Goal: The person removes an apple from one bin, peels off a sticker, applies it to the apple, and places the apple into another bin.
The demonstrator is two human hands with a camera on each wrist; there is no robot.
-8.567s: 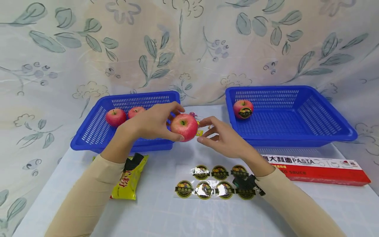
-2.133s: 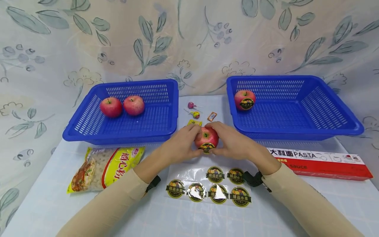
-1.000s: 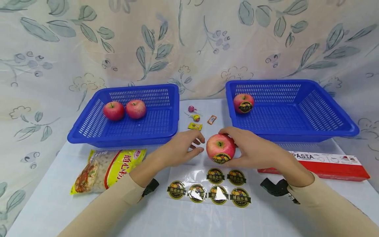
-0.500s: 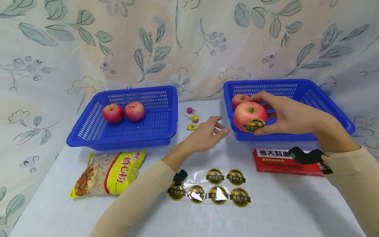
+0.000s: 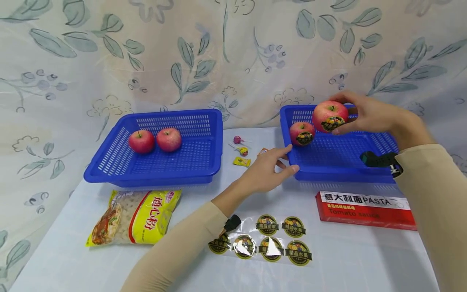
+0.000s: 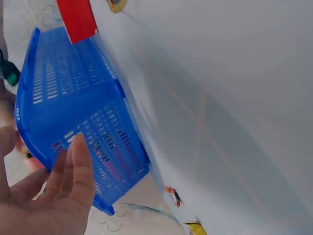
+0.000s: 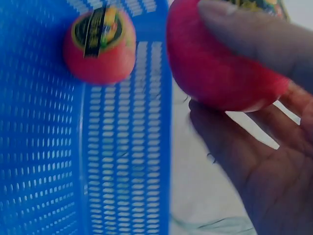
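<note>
In the head view my right hand (image 5: 372, 115) grips a red apple (image 5: 324, 111) by its side, raised over the right blue basket (image 5: 350, 174). A round black-and-gold sticker (image 5: 333, 123) is on the apple's front. Below and left of it, a second stickered apple (image 5: 302, 129) sits in that basket's left end; the right wrist view shows this apple (image 7: 100, 63) too. My left hand (image 5: 264, 170) is at the basket's left side, fingers extended and fingertips right at the rim. From the left wrist view, its fingers (image 6: 80, 166) overlap the slotted blue wall (image 6: 105, 132).
The left blue basket (image 5: 175, 178) holds two plain apples (image 5: 141, 142). Between the baskets lie lollipops (image 5: 243, 151) and small wrapped candies (image 5: 242, 162). In front are a yellow pasta bag (image 5: 146, 219), a clear sticker sheet (image 5: 251, 227) and a red pasta box (image 5: 365, 211).
A sticker left the sheet and is now on the apple. My right hand carried that apple from the middle to above the right basket. My left hand let go and moved right to the basket's edge.
</note>
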